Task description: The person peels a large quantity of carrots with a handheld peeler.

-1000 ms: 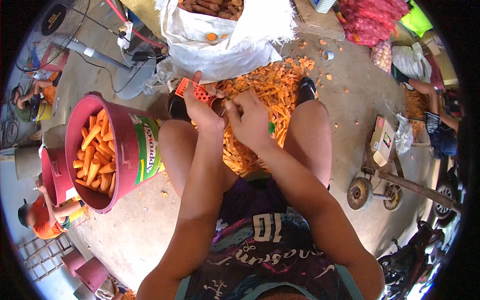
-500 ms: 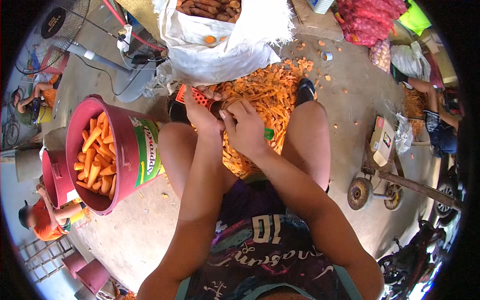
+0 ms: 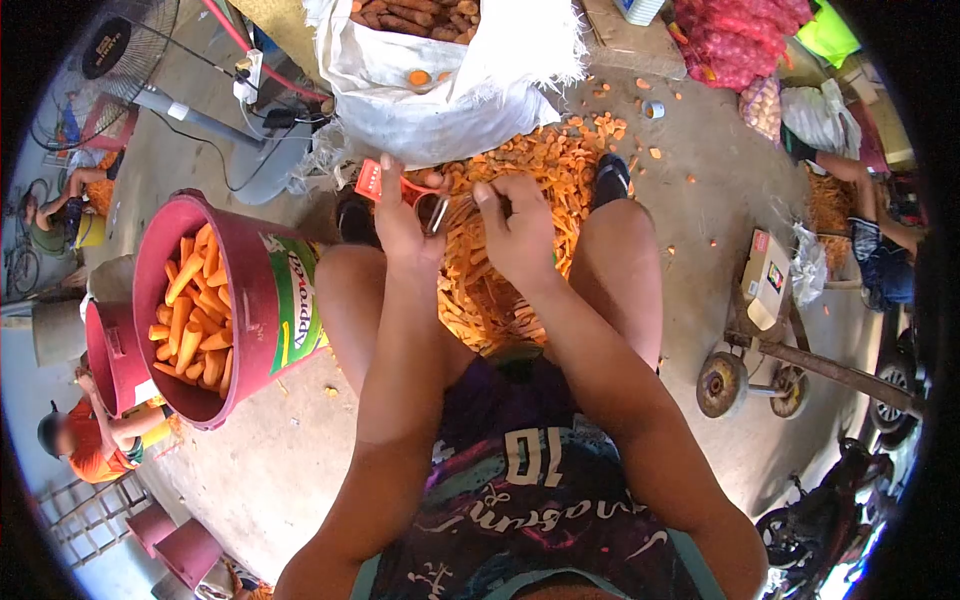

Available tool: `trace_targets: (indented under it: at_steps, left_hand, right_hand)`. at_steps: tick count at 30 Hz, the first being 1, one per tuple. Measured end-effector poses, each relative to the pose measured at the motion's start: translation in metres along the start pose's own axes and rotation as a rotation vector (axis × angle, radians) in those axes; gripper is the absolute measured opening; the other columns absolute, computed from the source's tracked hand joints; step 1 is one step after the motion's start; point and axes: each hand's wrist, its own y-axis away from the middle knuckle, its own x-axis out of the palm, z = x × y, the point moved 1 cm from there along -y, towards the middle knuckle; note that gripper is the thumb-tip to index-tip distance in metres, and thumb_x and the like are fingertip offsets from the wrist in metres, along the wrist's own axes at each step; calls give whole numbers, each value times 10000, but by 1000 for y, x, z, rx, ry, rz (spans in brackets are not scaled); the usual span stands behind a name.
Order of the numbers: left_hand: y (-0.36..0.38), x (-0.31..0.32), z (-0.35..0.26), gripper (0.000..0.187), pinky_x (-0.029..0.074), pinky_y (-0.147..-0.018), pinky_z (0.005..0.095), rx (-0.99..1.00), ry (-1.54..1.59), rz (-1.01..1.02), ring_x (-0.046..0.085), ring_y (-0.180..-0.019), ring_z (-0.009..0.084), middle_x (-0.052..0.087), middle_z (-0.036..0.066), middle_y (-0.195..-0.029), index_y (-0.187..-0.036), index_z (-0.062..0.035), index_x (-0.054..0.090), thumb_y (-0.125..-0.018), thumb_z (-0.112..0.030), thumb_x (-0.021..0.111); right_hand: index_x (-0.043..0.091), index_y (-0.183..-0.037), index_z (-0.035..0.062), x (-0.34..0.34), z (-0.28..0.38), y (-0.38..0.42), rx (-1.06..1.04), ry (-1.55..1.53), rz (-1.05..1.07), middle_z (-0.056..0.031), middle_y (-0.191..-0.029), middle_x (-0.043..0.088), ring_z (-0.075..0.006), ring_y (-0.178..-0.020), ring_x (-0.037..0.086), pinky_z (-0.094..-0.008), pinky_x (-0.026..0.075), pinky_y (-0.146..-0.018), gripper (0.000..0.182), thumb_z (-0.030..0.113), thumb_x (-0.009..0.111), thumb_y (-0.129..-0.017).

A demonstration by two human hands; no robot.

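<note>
My left hand (image 3: 407,228) is closed round a red plastic peeler (image 3: 369,181); the perforated red end sticks out past the thumb, and a shiny metal loop shows on the palm side. My right hand (image 3: 521,228) is a little to the right with its fingers curled, thumb near the forefinger; whatever they hold, if anything, is not clear. Below and beyond both hands, a heap of orange carrot peelings and slices (image 3: 560,165) covers the floor between my feet.
A pink bucket (image 3: 250,300) of peeled carrots (image 3: 190,315) stands left. Ahead is a white sack (image 3: 400,110) with unpeeled carrots (image 3: 420,18). A wheeled cart (image 3: 722,385) is at right, a fan (image 3: 110,50) at upper left. Other people sit at both sides.
My hands have moved apart, the right one shifting rightward. The metal loop in my left hand has come into view. A green piece beside my right hand no longer shows.
</note>
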Motion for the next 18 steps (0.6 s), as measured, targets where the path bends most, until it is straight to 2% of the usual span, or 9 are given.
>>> trace_targets:
  at_steps: [4,6,7,8,9,10,12,17,18]
  left_hand:
    - [-5,-11,-6,301,551,-747,390,0,-66,147,608,-771,218,595,54,-819,-1087,-85,607,-1042,-383,626]
    - [-10,-17,-4,380,534,-795,424,-96,235,325,595,-776,268,584,72,-819,-1165,-50,627,-981,-383,609]
    - [-10,-15,-4,380,534,-795,424,-97,233,323,595,-776,268,584,72,-819,-1165,-50,627,-981,-383,609]
    - [-12,-13,-3,444,520,-795,475,-104,208,268,589,-781,295,583,93,-846,-1239,-56,596,-936,-381,577]
    - [-12,-11,-3,527,506,-796,526,-112,183,214,583,-785,323,583,114,-873,-1313,-63,566,-892,-379,546]
    - [-12,-12,-2,527,506,-796,526,-112,183,215,583,-785,323,583,114,-873,-1313,-63,566,-892,-379,546]
    - [-13,-14,2,576,517,-799,524,-127,334,303,588,-810,315,591,111,-900,-1381,-51,545,-897,-363,524]
    - [-13,-17,2,569,534,-795,538,-62,286,234,603,-730,297,591,101,-828,-1378,-44,563,-909,-362,506]
    - [-13,-18,2,540,546,-778,531,-31,254,213,607,-693,285,588,93,-793,-1352,-42,584,-922,-358,496]
  right_hand:
    - [624,-981,3,0,2,2,-7,-24,-2,-176,-918,593,-349,-744,575,-447,476,-664,182,156,721,-989]
    - [622,-982,2,1,5,5,14,-22,59,-174,-930,589,-344,-737,569,-445,476,-667,185,157,722,-989]
    - [620,-983,0,3,5,6,34,-21,119,-171,-941,586,-340,-730,563,-442,477,-669,189,158,723,-988]
    - [620,-983,0,4,5,7,37,-22,120,-171,-941,586,-340,-730,563,-442,477,-669,189,158,723,-988]
    - [624,-978,-1,4,5,8,51,-14,144,-154,-922,584,-305,-746,574,-413,482,-671,194,166,722,-993]
    - [627,-974,-1,5,5,8,62,-6,166,-137,-903,582,-270,-762,585,-384,487,-672,201,174,722,-998]
    - [623,-966,2,6,1,7,14,12,134,-135,-888,579,-272,-753,584,-388,485,-662,197,165,732,-985]
    - [604,-923,14,7,3,3,-60,58,51,-124,-841,567,-284,-722,588,-403,482,-639,203,136,764,-947]
    - [604,-923,11,8,3,3,-50,65,57,-149,-866,585,-334,-760,602,-435,494,-663,205,132,769,-930]
